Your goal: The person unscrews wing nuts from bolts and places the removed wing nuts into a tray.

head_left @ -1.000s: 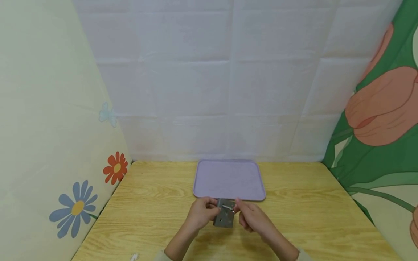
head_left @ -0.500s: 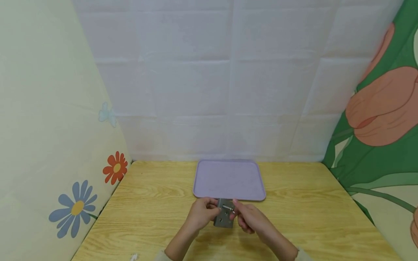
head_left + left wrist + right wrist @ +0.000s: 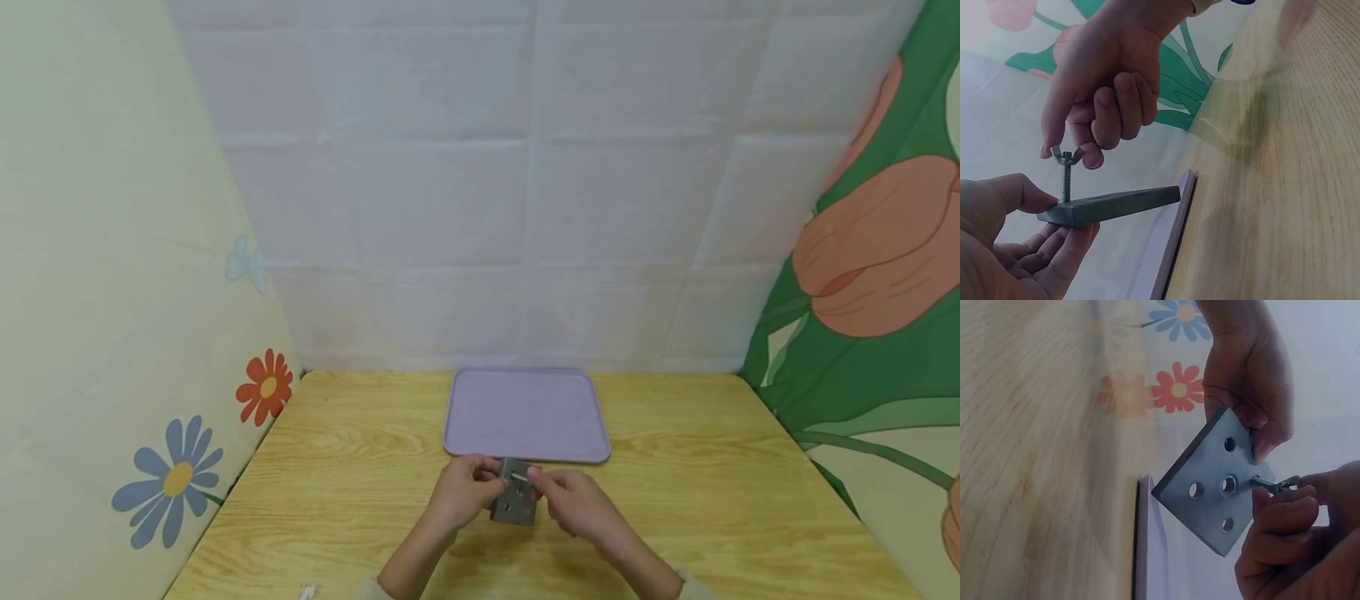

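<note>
A square grey metal plate (image 3: 1210,478) with several holes is held over the table. My left hand (image 3: 465,490) grips it by one edge, thumb on the upper face and fingers underneath. A threaded bolt (image 3: 1066,183) stands up from a hole near that edge, with a wing nut (image 3: 1067,155) at its upper end. The thumb and index finger of my right hand (image 3: 577,498) pinch the wing nut, one on either side; in the left wrist view its other fingers (image 3: 1127,115) are curled. In the head view the right thumb hides the wing nut.
A light purple tray (image 3: 525,414) lies on the wood-grain table (image 3: 360,425) just beyond the hands. A small white item (image 3: 308,591) lies at the front left edge of the view. Printed cloths (image 3: 135,275) hang around the table.
My right thumb and fingers have moved left and inward, closing onto the wing nut on the bolt. The left hand and the plate have stayed in place.
</note>
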`<control>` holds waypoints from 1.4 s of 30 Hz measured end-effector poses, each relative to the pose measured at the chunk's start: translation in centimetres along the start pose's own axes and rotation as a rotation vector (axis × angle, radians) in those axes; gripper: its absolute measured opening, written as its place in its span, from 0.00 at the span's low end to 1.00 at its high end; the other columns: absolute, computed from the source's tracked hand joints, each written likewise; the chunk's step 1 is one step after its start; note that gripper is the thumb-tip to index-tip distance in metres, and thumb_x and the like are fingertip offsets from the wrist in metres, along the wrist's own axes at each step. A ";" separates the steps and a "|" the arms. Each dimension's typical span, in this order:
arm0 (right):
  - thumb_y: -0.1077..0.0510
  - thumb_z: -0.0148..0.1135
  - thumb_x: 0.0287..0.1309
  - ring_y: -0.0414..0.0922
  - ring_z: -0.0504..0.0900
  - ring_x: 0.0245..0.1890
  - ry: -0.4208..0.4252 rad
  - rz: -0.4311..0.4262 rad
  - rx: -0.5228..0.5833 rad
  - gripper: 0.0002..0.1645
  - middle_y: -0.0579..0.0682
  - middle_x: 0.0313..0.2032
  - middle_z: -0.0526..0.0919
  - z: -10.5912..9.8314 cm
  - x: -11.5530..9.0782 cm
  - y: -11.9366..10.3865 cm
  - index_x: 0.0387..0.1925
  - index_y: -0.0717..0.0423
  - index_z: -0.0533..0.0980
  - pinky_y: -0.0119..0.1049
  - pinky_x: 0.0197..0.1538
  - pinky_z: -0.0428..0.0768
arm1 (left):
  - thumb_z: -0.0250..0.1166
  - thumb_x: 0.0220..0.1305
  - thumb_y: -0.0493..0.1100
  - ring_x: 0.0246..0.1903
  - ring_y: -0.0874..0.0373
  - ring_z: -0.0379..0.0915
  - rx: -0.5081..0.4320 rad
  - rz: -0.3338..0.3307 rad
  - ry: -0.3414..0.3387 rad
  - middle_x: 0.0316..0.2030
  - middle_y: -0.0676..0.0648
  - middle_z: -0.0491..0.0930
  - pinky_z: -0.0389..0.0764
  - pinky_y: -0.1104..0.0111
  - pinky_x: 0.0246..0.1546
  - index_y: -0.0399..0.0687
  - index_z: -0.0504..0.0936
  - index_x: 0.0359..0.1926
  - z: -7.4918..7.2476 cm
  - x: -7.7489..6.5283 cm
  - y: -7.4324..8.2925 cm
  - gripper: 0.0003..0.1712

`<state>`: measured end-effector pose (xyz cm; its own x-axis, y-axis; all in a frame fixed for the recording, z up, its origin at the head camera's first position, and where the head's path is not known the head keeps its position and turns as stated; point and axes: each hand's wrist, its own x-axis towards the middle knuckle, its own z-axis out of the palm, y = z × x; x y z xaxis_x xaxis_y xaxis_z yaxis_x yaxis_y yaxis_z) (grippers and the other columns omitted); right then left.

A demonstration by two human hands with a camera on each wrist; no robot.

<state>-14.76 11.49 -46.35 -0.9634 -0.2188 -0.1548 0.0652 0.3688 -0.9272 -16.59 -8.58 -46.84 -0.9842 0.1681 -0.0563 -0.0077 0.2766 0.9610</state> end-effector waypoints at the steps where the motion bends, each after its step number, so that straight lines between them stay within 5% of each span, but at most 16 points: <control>1: 0.36 0.54 0.70 0.38 0.61 0.14 0.022 -0.022 -0.035 0.29 0.42 0.14 0.67 0.1 -0.1 -0.1 0.31 0.57 0.80 0.28 0.17 0.58 | 0.68 0.53 0.33 0.30 0.58 0.78 -0.001 -0.002 0.000 0.28 0.48 0.82 0.85 0.67 0.27 0.35 0.84 0.39 0.0 0.0 0.0 0.10; 14: 0.50 0.69 0.63 0.29 0.57 0.12 0.281 -0.431 -0.526 0.08 0.33 0.13 0.62 0.9 -0.9 0.0 0.39 0.46 0.80 0.25 0.15 0.56 | 0.68 0.55 0.33 0.30 0.58 0.78 -0.014 0.003 -0.009 0.29 0.48 0.82 0.86 0.65 0.28 0.34 0.83 0.40 -0.1 0.1 -0.1 0.10; 21: 0.57 0.76 0.50 0.22 0.52 0.14 0.493 -0.815 -0.858 0.15 0.29 0.14 0.63 1.0 -0.5 0.8 0.39 0.50 0.79 0.17 0.16 0.50 | 0.68 0.56 0.33 0.30 0.58 0.79 -0.016 -0.005 -0.015 0.30 0.47 0.82 0.86 0.65 0.29 0.34 0.83 0.40 -0.3 0.2 -0.1 0.10; 25: 0.58 0.77 0.47 0.22 0.52 0.15 0.526 -0.891 -0.877 0.17 0.30 0.14 0.64 0.9 -0.5 0.8 0.39 0.52 0.79 0.16 0.16 0.50 | 0.68 0.56 0.34 0.30 0.58 0.79 -0.021 -0.010 -0.020 0.30 0.47 0.83 0.86 0.66 0.29 0.34 0.83 0.40 -0.3 0.3 -0.1 0.10; 29: 0.55 0.73 0.57 0.23 0.51 0.13 0.420 -0.741 -0.715 0.11 0.29 0.13 0.61 0.8 -0.5 0.6 0.39 0.51 0.80 0.18 0.15 0.52 | 0.68 0.55 0.34 0.30 0.58 0.79 -0.021 -0.013 -0.017 0.30 0.47 0.82 0.86 0.66 0.29 0.34 0.83 0.40 -0.3 0.2 -0.1 0.11; 31: 0.51 0.67 0.64 0.26 0.54 0.13 0.334 -0.567 -0.550 0.08 0.32 0.13 0.62 0.5 -0.5 0.3 0.39 0.49 0.81 0.21 0.15 0.56 | 0.68 0.55 0.33 0.30 0.57 0.79 -0.020 -0.006 -0.011 0.30 0.47 0.82 0.86 0.66 0.29 0.33 0.83 0.40 -0.3 0.3 -0.1 0.11; 36: 0.40 0.52 0.73 0.35 0.62 0.12 0.138 -0.145 -0.128 0.24 0.41 0.13 0.68 -0.3 -0.1 -0.3 0.37 0.55 0.81 0.28 0.16 0.60 | 0.68 0.55 0.33 0.31 0.57 0.79 -0.021 0.012 -0.007 0.30 0.47 0.83 0.86 0.65 0.29 0.32 0.82 0.41 -0.2 0.2 0.0 0.11; 42: 0.34 0.47 0.73 0.37 0.62 0.10 -0.049 -0.014 0.043 0.35 0.44 0.11 0.69 -0.9 -0.1 -0.4 0.37 0.62 0.79 0.28 0.16 0.59 | 0.68 0.54 0.33 0.30 0.58 0.79 -0.038 0.038 -0.007 0.29 0.47 0.83 0.86 0.65 0.28 0.32 0.83 0.40 -0.1 0.1 0.2 0.12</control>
<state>-14.93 12.18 -45.68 -0.9506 -0.2677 -0.1569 0.0637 0.3266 -0.9430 -16.68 -8.66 -46.64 -0.9826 0.1843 -0.0208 0.0233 0.2341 0.9719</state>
